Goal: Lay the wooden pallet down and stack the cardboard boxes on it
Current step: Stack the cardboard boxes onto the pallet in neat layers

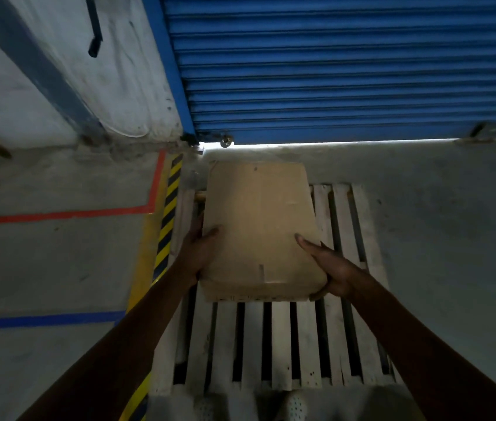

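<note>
Fingers point(196, 230) of the left hand point(201, 253) are wrapped along the left side of a cardboard box point(259, 226), with the thumb laid on its top face. The right hand point(332, 275) is clamped on the box's near right corner: its thumb is stretched across the top and its fingers are curled under the edge. One box is seen, gripped by both hands at its near end.

The box is held in the centre of the frame, over the far left part of a wooden pallet point(280, 344). Whether it is resting on the slats or held just above them cannot be told. Its long axis runs from the bottom of the frame toward the top, away from the person and toward a blue roller shutter point(347, 65) that fills the upper right. The far end reaches past the pallet's far edge.

One pallet is laid flat on the concrete floor point(453, 238), its slats running the same way as the box.

To the left, a yellow-and-black stripe point(169, 214) is marked beside the pallet, with one red line point(58, 213) and one blue line point(43, 319) further left.
</note>
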Demonstrator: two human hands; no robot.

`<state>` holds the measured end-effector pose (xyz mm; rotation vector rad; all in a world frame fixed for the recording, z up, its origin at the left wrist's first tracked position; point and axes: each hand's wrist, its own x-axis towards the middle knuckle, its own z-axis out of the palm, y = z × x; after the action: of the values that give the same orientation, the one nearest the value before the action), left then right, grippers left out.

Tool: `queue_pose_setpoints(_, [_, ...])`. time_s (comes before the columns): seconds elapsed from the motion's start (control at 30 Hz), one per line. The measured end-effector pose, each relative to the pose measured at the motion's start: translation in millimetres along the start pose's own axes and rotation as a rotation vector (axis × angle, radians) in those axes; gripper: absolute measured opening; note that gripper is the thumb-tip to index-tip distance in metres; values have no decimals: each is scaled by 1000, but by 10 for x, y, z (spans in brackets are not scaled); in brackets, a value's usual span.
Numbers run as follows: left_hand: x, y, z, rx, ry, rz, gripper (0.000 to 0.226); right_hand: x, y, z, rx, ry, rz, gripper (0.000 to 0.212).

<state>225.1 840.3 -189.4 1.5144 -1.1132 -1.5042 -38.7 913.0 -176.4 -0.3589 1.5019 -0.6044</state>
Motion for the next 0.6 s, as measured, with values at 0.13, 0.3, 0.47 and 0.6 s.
queue_pose_setpoints(0.13, [609,-492,-83,71,-49,58,57,769,63,234,-13,159,-41,69])
queue_pose_setpoints(0.3, [1507,-1453,-229,109,-47,116,67,1930,371,476,-26,230,-101,69])
queue_pose_setpoints(0.47, [2285,-2382,-296,169,-37,98,97,3046,741,566,-40,234,-137,65])
queue_pose_setpoints(0.6, [2870,-3035,-243,137,-63,77,84,3889,1003,543,-51,241,-181,62])
